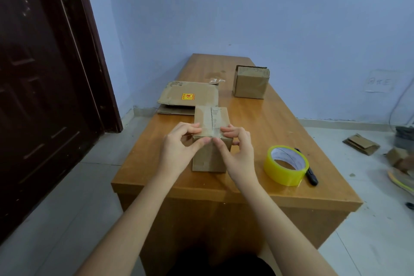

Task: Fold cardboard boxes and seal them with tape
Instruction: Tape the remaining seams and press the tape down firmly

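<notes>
Head view: small cardboard box (210,141) upright near the table's (280,123) near edge, clear tape along its top seam and over the near top edge. Left hand (179,148) at the box's near-left top corner, fingers curled over the top, thumb pressing the tape at the edge. Right hand (237,148) mirrored at the near-right top corner, fingers curled on top, thumb pressing beside the other thumb. Yellow tape roll (286,164) on edge toward the near right corner, dark cutter (310,173) just behind, touching or nearly so. Flattened cardboard sheets (188,97) overhanging the left edge. Second folded box (251,82) near the far right edge. Cardboard scraps (360,144) on the floor, right.
</notes>
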`<state>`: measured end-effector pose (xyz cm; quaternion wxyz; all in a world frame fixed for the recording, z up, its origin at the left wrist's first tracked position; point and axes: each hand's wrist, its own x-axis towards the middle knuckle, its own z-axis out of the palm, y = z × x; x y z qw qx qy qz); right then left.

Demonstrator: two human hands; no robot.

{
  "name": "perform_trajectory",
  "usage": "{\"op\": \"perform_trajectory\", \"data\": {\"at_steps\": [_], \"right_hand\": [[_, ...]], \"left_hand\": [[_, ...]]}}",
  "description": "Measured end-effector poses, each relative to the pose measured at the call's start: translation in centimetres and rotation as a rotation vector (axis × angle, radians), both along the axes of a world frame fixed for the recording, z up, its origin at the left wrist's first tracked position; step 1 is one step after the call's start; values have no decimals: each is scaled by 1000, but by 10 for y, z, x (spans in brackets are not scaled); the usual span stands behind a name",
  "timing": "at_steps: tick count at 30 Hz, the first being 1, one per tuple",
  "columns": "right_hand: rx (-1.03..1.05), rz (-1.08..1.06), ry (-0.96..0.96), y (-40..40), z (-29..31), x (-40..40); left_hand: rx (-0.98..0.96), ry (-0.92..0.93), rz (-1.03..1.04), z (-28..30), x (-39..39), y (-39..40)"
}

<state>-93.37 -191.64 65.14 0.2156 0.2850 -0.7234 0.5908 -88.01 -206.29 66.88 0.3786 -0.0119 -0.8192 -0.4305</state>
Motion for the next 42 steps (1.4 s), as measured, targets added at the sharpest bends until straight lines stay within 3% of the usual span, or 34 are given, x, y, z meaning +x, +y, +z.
{"op": "perform_trajectory", "data": {"at_steps": [5, 13, 20, 27, 31, 37, 42], "right_hand": [[-54, 99, 13, 6, -4, -5], [-118, 327, -217, 22, 3, -6], [-122, 243, -255, 19, 10, 0], [125, 173, -228, 37, 60, -10], [440, 38, -206, 33, 84, -51], [869, 135, -379, 4, 105, -81], [1005, 119, -337, -2, 109, -85]], "left_hand": [[153, -5, -128, -2, 5, -1], [304, -101, -223, 0, 9, -9], [252, -94, -112, 6, 5, -3], [205, -231, -164, 21, 4, -6], [150, -283, -112, 29, 2, -3], [-3, -347, -131, 39, 3, -1], [-165, -491, -24, 47, 16, 3]]}}
